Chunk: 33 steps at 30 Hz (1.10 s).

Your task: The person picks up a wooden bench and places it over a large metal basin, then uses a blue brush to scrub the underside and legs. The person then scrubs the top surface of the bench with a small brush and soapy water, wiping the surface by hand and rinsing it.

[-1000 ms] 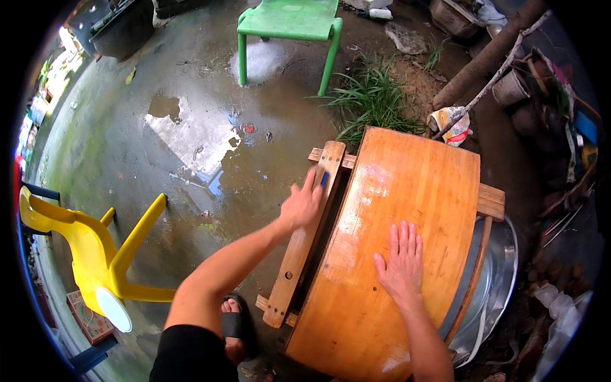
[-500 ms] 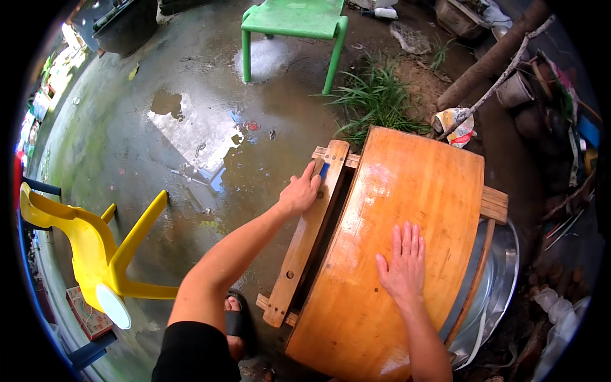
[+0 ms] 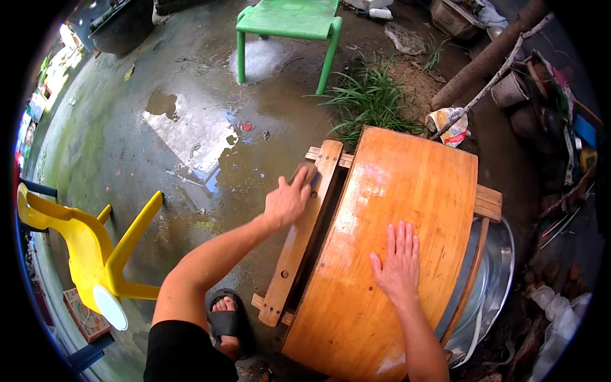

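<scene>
1. Okay, head view only. Left hand (image 3: pixel 287 202) curled over a small dark pad-like thing (image 3: pixel 307 172), fingers closed on it, pressed to the top end of a long wooden rail (image 3: pixel 299 242) running along the left edge of the frame.
2. Right hand (image 3: pixel 398 260) flat, fingers spread wide, palm down on the big orange-brown wooden panel (image 3: pixel 388 210); holds nothing.
3. Panel lies on a wooden frame; cross slats (image 3: pixel 489 202) stick out at the far right. Frame sits over a round metal basin (image 3: pixel 493 286), its rim showing at the right side.
4. Around: yellow plastic chair (image 3: pixel 83 245) tipped over at left, well apart from the rail; green plastic stool (image 3: pixel 289 22) at top; grass clump (image 3: pixel 369 95) just beyond the panel's far end; crumpled packet (image 3: pixel 449 124) near its far corner; log and stick leaning at top right, with clutter there too small to tell.
5. Person's foot in a black sandal (image 3: pixel 226 318) beside the rail's near end.
6. Surface: wet concrete floor (image 3: pixel 127 127), puddles, outdoor yard, bare dirt at right.
</scene>
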Available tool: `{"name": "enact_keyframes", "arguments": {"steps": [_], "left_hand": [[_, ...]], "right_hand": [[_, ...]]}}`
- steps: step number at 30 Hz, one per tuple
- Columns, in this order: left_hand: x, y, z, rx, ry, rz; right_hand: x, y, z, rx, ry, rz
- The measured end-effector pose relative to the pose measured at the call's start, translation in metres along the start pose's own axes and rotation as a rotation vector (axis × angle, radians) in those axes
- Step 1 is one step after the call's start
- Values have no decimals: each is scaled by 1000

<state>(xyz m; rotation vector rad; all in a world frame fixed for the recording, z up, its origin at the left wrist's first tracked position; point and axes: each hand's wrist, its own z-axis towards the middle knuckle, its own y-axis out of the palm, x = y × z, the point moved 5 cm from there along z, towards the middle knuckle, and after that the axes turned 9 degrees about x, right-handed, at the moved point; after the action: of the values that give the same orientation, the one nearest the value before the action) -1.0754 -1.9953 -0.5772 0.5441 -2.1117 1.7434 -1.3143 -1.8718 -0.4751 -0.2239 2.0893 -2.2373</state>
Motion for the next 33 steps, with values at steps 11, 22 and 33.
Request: {"name": "enact_keyframes", "arguments": {"steps": [11, 22, 33], "left_hand": [[40, -8, 68, 277, 227, 110], [30, -5, 56, 311, 229, 109], [-32, -16, -114, -195, 127, 39]], "right_hand": [[-15, 1, 2, 11, -41, 21], [-12, 8, 0, 2, -44, -8], [-4, 5, -2, 0, 20, 31]]}}
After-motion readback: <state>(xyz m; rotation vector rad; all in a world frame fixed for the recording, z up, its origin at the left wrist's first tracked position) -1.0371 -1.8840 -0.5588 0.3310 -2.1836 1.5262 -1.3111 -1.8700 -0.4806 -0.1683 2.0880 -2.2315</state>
